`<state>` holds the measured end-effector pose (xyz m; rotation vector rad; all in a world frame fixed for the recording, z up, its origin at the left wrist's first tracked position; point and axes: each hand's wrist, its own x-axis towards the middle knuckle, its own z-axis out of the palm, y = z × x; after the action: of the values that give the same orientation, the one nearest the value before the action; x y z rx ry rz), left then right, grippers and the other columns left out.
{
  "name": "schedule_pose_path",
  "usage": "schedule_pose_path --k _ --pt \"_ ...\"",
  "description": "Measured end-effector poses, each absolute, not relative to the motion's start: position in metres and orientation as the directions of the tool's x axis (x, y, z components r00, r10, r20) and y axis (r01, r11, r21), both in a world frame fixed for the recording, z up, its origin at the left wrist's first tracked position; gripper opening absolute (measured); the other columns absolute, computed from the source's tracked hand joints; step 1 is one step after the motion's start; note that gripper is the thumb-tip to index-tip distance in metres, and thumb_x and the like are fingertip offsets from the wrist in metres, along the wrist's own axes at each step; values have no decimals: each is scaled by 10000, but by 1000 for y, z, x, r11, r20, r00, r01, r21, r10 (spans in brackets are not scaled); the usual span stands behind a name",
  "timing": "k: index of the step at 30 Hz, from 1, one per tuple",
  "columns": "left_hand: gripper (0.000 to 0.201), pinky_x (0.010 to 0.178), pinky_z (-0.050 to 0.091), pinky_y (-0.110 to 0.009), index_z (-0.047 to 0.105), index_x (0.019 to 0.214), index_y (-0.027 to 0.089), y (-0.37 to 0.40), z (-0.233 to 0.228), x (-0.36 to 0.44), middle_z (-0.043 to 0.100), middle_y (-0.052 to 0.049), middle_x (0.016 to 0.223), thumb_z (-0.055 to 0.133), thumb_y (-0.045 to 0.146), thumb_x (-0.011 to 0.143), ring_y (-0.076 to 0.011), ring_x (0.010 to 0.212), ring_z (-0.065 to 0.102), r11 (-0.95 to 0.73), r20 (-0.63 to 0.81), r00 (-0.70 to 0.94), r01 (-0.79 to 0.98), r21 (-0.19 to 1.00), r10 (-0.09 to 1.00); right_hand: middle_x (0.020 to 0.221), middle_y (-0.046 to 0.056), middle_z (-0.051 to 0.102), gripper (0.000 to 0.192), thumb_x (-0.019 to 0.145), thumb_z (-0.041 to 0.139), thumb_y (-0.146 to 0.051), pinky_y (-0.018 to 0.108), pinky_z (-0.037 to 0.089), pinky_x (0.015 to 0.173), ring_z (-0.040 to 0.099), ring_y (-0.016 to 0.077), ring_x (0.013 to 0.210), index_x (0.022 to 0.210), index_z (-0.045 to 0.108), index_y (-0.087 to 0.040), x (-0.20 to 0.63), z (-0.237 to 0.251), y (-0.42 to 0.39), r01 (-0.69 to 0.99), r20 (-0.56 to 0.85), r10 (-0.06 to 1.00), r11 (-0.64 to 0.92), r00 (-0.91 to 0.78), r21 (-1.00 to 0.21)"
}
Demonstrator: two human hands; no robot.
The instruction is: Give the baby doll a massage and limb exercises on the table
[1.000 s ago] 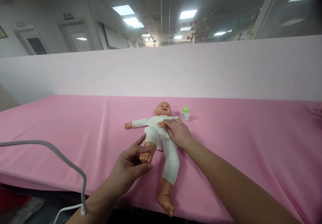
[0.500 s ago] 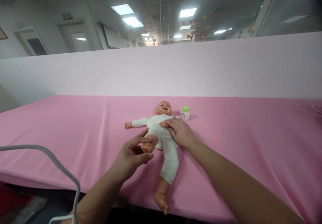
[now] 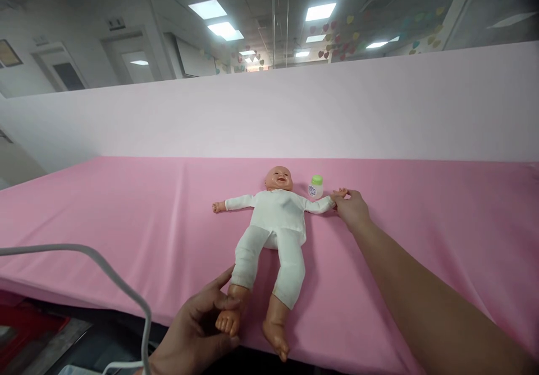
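Baby doll [image 3: 275, 223] lies on its back on the pink tabletop [image 3: 126, 206], head toward the far partition, feet at the near edge. Left hand [image 3: 202, 330] is closed around the doll's foot at the near edge, thumb over the top of it, fingers beneath. Right hand [image 3: 351, 206] reaches out to the doll's outstretched arm and pinches its small hand at the fingertips. The doll's other arm lies flat, spread to the opposite side.

Doll wears a white one-piece suit; head, hands and feet are bare tan plastic; mouth open. Legs extended, slightly apart.

Small bottle [image 3: 315, 187] with a green cap stands upright just beside the doll's head, near the right hand.

Pale partition [image 3: 379, 111] rises behind the tabletop. White cable [image 3: 105, 268] loops in the near left foreground. Ceiling light panels and coloured heart shapes show beyond.
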<state>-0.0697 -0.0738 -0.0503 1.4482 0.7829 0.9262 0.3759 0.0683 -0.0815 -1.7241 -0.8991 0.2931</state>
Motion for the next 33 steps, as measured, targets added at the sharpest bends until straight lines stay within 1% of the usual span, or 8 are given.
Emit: schedule_pose_path --k 4,9,14,18,24,26,29,33 --pt "355 825 637 -432 826 1032 315 -81 -68 -74 518 -116 1607 933 222 706 -435 1297 645 -125 129 450 -38 991 884 1057 129 771 485 874 698 -487 412 625 702 750 289 821 1284 614 -242 383 -86 71 377 186 686 -138 703 -916" --pt "364 1031 561 -523 835 1029 271 -85 -70 -78 576 -162 1548 946 254 682 -464 1395 551 -269 221 440 49 962 870 1181 130 758 564 943 616 -495 413 596 792 745 305 968 1431 517 -231 357 -62 60 525 310 679 -130 666 -841" --pt "303 976 595 -496 831 1044 281 -78 -39 -64 450 -130 1654 909 301 752 -456 1403 545 -171 129 462 50 984 878 1263 93 751 512 982 595 -437 369 592 859 745 255 993 1459 527 -263 301 -40 44 700 603 721 233 340 -674" --pt "310 1127 478 -563 826 1068 265 -63 -18 -42 382 -116 1695 900 323 772 -458 1505 409 -191 156 446 34 981 881 1293 61 745 411 968 576 -291 418 575 909 714 276 1072 1376 616 -288 264 -38 39 793 663 744 354 83 -495" --pt "361 1213 378 -616 815 1074 258 -19 -13 -6 695 -106 1407 922 264 730 -409 1498 441 -286 293 396 -79 955 870 1193 72 775 304 971 556 -150 451 506 987 676 291 1116 1195 739 -242 251 -41 45 815 617 713 547 -333 -191" --pt "372 1176 439 -599 810 1073 262 -8 -14 3 679 -95 1433 923 240 719 -400 1466 485 -257 276 385 -103 961 880 1190 88 771 305 923 590 -109 454 498 984 671 301 1112 1148 759 -225 252 -42 46 822 602 704 553 -376 -133" --pt "414 1046 560 -548 799 1103 258 0 -15 11 542 -99 1587 922 241 708 -410 1402 548 -185 205 376 -89 979 904 1181 95 771 290 889 600 -76 453 496 979 671 305 1097 1066 778 -219 252 -43 47 829 589 702 551 -400 -93" --pt "422 1048 557 -550 786 1106 233 -7 -13 10 652 -119 1463 918 256 707 -392 1326 612 -184 205 384 -91 979 901 1232 94 763 304 949 566 -118 460 503 1005 672 299 1127 1167 752 -219 252 -45 45 815 644 687 555 -336 -167"
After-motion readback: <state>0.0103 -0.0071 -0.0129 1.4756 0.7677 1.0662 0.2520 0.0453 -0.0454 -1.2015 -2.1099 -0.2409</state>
